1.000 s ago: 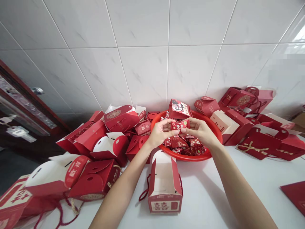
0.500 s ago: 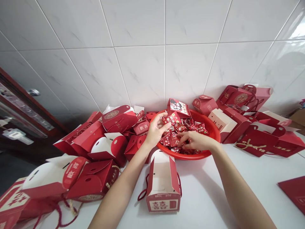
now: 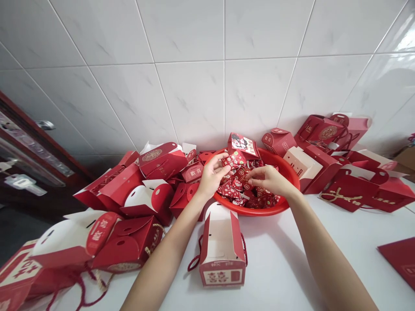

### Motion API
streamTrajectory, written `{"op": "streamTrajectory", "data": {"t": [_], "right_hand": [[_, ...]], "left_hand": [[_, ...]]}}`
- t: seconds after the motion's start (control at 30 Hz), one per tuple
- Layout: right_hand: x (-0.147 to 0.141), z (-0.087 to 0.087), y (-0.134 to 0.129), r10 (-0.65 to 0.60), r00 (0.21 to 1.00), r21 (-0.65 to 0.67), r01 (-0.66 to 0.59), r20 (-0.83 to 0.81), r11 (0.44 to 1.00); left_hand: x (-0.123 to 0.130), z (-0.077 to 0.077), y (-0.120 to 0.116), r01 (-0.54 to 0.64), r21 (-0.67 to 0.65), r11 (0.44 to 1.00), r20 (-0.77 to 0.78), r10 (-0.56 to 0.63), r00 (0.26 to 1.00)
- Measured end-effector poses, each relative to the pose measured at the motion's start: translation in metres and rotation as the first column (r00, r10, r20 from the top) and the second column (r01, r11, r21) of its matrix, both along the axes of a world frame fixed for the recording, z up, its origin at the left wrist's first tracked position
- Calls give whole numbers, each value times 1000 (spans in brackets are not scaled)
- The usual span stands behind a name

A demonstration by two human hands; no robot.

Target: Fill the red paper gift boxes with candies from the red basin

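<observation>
A red basin (image 3: 293, 172) against the wall holds many red wrapped packets. Over its left side my left hand (image 3: 212, 172) is closed on a red packet (image 3: 234, 159) with printed characters. My right hand (image 3: 267, 179) is above the packets inside the basin, thumb and fingertips brought near each other; whether something small is between them is hard to tell. In front of the basin stands an open red box (image 3: 222, 246) with a cream inside and dark red cords at its sides.
Many red gift boxes (image 3: 147, 198) crowd the left side, some with open flaps. More red boxes (image 3: 350, 188) stand at the right. A flat red item (image 3: 400, 259) lies at the right edge. Behind is a tiled wall (image 3: 194, 99).
My right hand has risen a little from among the packets, and its fingers have drawn closer. Packets beneath it have shifted. My left hand stays nearly in place with its packet.
</observation>
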State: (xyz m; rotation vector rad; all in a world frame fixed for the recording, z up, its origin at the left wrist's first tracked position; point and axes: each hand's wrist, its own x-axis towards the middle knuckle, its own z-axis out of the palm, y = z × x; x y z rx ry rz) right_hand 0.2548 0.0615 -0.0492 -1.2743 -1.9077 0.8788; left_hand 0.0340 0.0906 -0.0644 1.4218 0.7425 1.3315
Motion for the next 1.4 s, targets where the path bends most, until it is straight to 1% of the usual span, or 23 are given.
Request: {"op": "streamTrajectory", "data": {"t": [0.1,0.2,0.3,0.47,0.6,0.67,0.8,0.93,1.03,1.1,1.13,1.2,1.3,1.4], "right_hand": [[0,0,0,-56,996,18,58,-72,998],[0,1,-2,-110,977,28,117,-180,993],[0,5,-3,-123,957,33,137,-263,990],[-2,9,-7,-121,956,41,136,-267,990],[-3,8,-7,-127,960,22,137,-248,990],[-2,6,-6,-121,972,24,128,-200,991],[-2,1,-2,-75,997,30,75,8,997],[-1,-2,1,-48,990,20,46,133,999],[-1,-1,1,-76,973,61,65,217,996],[-3,2,-1,-67,962,65,51,266,997],[-4,3,-2,-35,957,47,23,290,999],[-8,5,-6,71,941,-24,-67,330,997],[-14,5,-12,223,896,-137,-183,385,973],[-21,4,-17,256,857,-186,-191,447,964]], "left_hand": [[0,0,0,-3,9,1000,-15,3,1000],[0,1,-1,-9,21,1000,-37,10,999],[0,2,-2,-6,17,1000,-43,7,999],[2,4,-3,-13,1,1000,-28,13,1000],[3,6,-5,-58,37,998,-23,59,998],[3,7,-6,-67,41,997,-38,68,997],[3,6,-7,-62,21,998,-52,63,997],[2,7,-7,-48,16,999,-56,48,997],[1,8,-8,-24,9,1000,-77,24,997],[1,8,-8,-30,9,1000,-78,30,996],[1,7,-7,-40,11,999,-76,41,996],[1,7,-6,-63,16,998,-73,64,995],[1,6,-5,-79,19,997,-71,81,994],[2,6,-6,-66,11,998,-72,67,995]]}}
